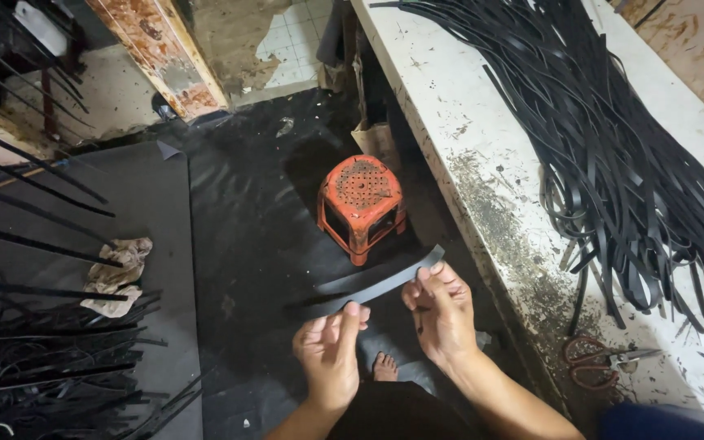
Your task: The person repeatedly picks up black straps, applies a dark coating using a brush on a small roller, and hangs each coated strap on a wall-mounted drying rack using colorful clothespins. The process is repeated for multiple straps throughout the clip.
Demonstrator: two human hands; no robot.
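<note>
A short flat black strip [372, 287] is held between both hands above the dark floor. My left hand [329, 354] pinches its lower left part with thumb and fingers. My right hand [442, 314] grips its upper right part, near the strip's squared end. A second strip edge seems to lie along the first; I cannot tell whether it is one folded piece or two. My bare foot [384, 367] shows below the hands.
A red plastic stool [360, 205] stands just beyond the hands. A worn white worktable [482, 147] on the right carries a large heap of black strips [637, 155] and red-handled scissors [605, 360]. More strips [50, 367] and a crumpled rag [116, 273] lie at left.
</note>
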